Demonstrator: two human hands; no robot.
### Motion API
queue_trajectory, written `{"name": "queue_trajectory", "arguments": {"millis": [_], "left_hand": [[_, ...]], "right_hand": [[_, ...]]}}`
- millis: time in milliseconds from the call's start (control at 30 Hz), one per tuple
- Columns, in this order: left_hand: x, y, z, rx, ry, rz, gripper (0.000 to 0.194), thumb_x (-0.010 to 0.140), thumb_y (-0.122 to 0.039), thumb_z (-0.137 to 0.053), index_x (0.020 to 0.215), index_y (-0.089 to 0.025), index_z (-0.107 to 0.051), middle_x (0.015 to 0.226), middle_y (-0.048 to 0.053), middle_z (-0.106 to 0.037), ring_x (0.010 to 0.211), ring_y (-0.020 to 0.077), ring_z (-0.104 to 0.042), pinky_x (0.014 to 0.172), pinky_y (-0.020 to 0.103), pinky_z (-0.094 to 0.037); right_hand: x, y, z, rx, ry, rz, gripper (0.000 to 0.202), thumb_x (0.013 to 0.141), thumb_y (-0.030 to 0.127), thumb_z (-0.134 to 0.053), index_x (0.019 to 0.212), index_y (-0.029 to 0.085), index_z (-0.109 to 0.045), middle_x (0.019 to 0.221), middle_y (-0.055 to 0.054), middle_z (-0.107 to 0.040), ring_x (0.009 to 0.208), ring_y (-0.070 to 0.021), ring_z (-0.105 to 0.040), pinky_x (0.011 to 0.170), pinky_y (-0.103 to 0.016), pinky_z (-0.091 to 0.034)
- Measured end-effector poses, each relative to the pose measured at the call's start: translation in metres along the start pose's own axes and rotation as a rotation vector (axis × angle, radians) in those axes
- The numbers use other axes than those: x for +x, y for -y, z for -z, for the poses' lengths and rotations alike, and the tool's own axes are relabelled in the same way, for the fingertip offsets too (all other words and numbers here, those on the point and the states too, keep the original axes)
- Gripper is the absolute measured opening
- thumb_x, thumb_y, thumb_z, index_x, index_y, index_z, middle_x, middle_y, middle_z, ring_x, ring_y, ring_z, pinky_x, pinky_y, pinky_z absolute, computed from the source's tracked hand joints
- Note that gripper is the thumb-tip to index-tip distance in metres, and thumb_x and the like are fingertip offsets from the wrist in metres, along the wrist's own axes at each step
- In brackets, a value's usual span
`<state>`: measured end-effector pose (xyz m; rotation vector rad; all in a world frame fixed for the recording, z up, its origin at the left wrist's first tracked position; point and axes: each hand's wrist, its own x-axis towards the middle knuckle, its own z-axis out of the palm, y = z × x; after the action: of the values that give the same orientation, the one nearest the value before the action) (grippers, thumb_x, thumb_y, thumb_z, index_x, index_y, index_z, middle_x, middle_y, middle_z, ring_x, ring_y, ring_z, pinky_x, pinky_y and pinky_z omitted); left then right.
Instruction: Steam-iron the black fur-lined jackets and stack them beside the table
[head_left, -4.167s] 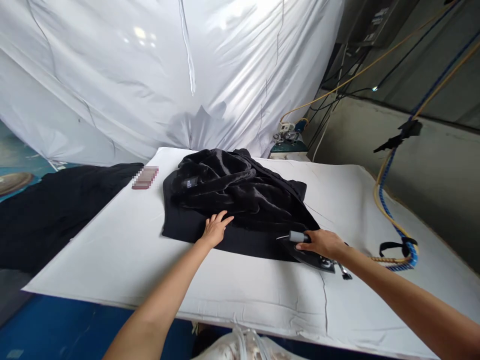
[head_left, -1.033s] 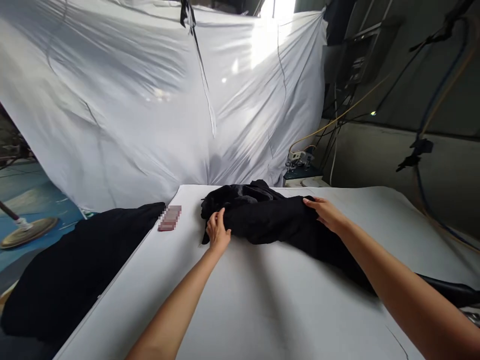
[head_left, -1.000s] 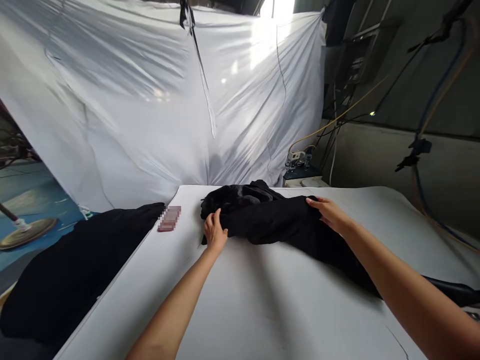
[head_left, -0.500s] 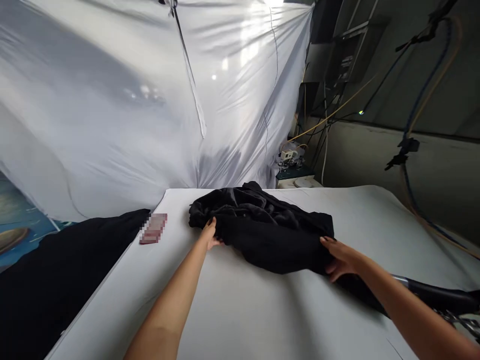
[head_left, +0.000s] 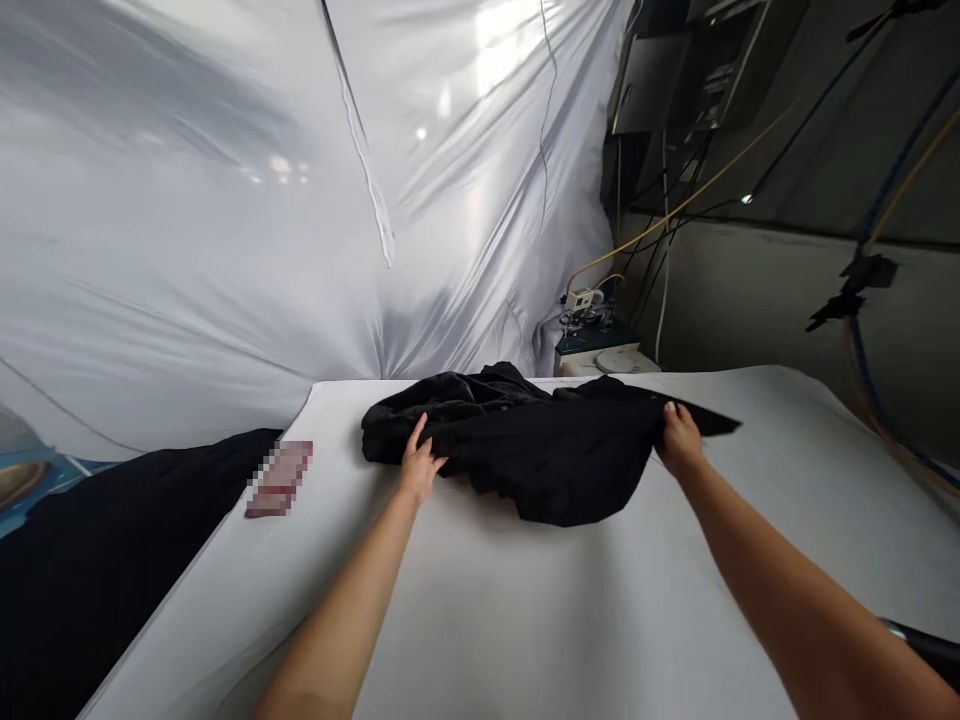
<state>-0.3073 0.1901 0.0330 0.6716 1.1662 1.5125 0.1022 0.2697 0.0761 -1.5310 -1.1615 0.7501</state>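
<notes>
A black garment (head_left: 559, 455) lies bunched at the far part of the white table, its near panel hanging in a curve. On its left part rests my left hand (head_left: 420, 465), with the fingers spread and touching the cloth. My right hand (head_left: 681, 440) is closed on the garment's right side and holds that edge lifted. A dark pointed flap of the cloth sticks out to the right past this hand. The fingertips of my right hand are partly hidden by the fabric.
Black cloth (head_left: 112, 560) hangs along the left edge of the white table (head_left: 480, 620), beside a blurred reddish rectangle (head_left: 281, 480). Behind stands a white plastic sheet (head_left: 262, 250). A sewing machine (head_left: 589, 315) is at the back right. Cables (head_left: 855, 290) hang at right.
My right hand has moved up and away from me, raising the garment's right edge off the table. The left hand has stayed on the cloth with its fingers more spread. The view has shifted slightly.
</notes>
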Motion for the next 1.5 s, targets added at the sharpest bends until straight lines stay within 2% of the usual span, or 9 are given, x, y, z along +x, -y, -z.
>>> {"name": "queue_trajectory", "arguments": {"millis": [167, 300, 433, 533, 667, 833, 1067, 1267, 1500], "left_hand": [[-0.036, -0.031, 0.051, 0.323, 0.067, 0.017, 0.053, 0.063, -0.01, -0.055, 0.111, -0.034, -0.059, 0.147, -0.006, -0.009, 0.093, 0.0188, -0.06, 0.06, 0.025, -0.055], [-0.069, -0.036, 0.102, 0.623, 0.119, -0.024, 0.033, 0.057, -0.01, -0.051, 0.08, -0.022, -0.071, 0.144, -0.005, -0.024, 0.117, 0.0281, -0.044, 0.067, 0.026, -0.054], [-0.099, -0.028, 0.158, 1.075, 0.219, 0.071, 0.03, 0.052, -0.007, -0.05, 0.063, -0.025, -0.071, 0.133, -0.005, -0.044, 0.123, 0.0252, -0.038, 0.096, 0.034, -0.042], [-0.122, -0.03, 0.172, 1.479, 0.187, 0.198, 0.033, 0.054, -0.005, -0.052, 0.064, -0.03, -0.07, 0.128, -0.005, -0.049, 0.121, 0.0295, -0.039, 0.101, 0.051, -0.028], [-0.15, -0.029, 0.128, 1.714, 0.228, -0.009, 0.023, 0.065, -0.011, -0.055, 0.063, -0.029, -0.07, 0.112, 0.004, -0.06, 0.117, 0.0304, -0.039, 0.097, 0.056, -0.025], [-0.192, 0.029, 0.043, 1.379, 0.834, -0.295, 0.029, 0.08, -0.019, -0.044, 0.089, -0.028, -0.07, 0.096, 0.003, -0.062, 0.095, 0.0163, -0.05, 0.09, 0.032, -0.038], [-0.233, 0.103, -0.01, 1.641, 0.531, -0.406, 0.068, 0.072, -0.064, -0.045, 0.13, -0.029, -0.039, 0.138, 0.01, -0.03, 0.126, 0.0392, -0.015, 0.096, 0.067, -0.005], [-0.237, 0.109, -0.036, 1.633, 0.425, -0.482, 0.049, 0.079, -0.059, -0.037, 0.116, -0.029, -0.052, 0.125, 0.008, -0.042, 0.123, 0.032, -0.025, 0.101, 0.063, 0.0], [-0.224, 0.121, -0.051, 1.719, 0.424, -0.345, 0.075, 0.071, -0.071, -0.035, 0.133, -0.028, -0.034, 0.14, 0.011, -0.029, 0.129, 0.0436, -0.004, 0.093, 0.071, 0.0]], "right_hand": [[-0.035, 0.018, 0.063, 0.049, 0.279, -0.044, 0.051, 0.067, 0.062, -0.051, 0.103, 0.026, -0.056, 0.109, -0.007, -0.057, 0.101, -0.0237, -0.052, 0.084, -0.034, -0.045], [-0.107, 0.006, 0.103, -0.202, 0.644, -0.17, 0.047, 0.06, 0.06, -0.06, 0.087, 0.022, -0.064, 0.111, -0.009, -0.057, 0.105, -0.026, -0.05, 0.087, -0.037, -0.044], [-0.177, -0.009, 0.103, -0.33, 1.038, -0.242, 0.03, 0.061, 0.047, -0.064, 0.069, 0.018, -0.067, 0.11, -0.011, -0.058, 0.11, -0.0272, -0.048, 0.087, -0.036, -0.044], [-0.202, -0.018, 0.084, -0.275, 0.953, -0.379, 0.021, 0.063, 0.038, -0.063, 0.07, 0.019, -0.063, 0.091, -0.008, -0.063, 0.093, -0.0229, -0.058, 0.08, -0.035, -0.047], [-0.208, -0.033, 0.044, -0.269, 0.479, -0.47, 0.042, 0.071, 0.033, -0.053, 0.11, 0.017, -0.048, 0.08, -0.005, -0.061, 0.071, -0.0155, -0.059, 0.07, -0.031, -0.05], [-0.221, -0.044, 0.006, -0.698, 0.318, -0.256, 0.056, 0.076, 0.026, -0.045, 0.129, 0.014, -0.032, 0.08, -0.008, -0.061, 0.075, -0.0207, -0.059, 0.069, -0.032, -0.045], [-0.22, -0.036, 0.06, -0.999, -0.118, -0.04, 0.047, 0.083, 0.04, -0.036, 0.119, 0.01, -0.044, 0.099, -0.018, -0.058, 0.093, -0.0291, -0.053, 0.073, -0.037, -0.04], [-0.277, -0.055, 0.062, -1.128, 0.429, 0.551, 0.041, 0.084, 0.047, -0.036, 0.109, 0.024, -0.059, 0.117, -0.011, -0.053, 0.111, -0.0275, -0.043, 0.089, -0.04, -0.035], [-0.283, -0.09, 0.062, -1.096, 0.533, 0.574, 0.055, 0.084, 0.052, -0.03, 0.133, 0.028, -0.037, 0.142, -0.006, -0.03, 0.131, -0.0291, -0.019, 0.098, -0.049, -0.026]]}}
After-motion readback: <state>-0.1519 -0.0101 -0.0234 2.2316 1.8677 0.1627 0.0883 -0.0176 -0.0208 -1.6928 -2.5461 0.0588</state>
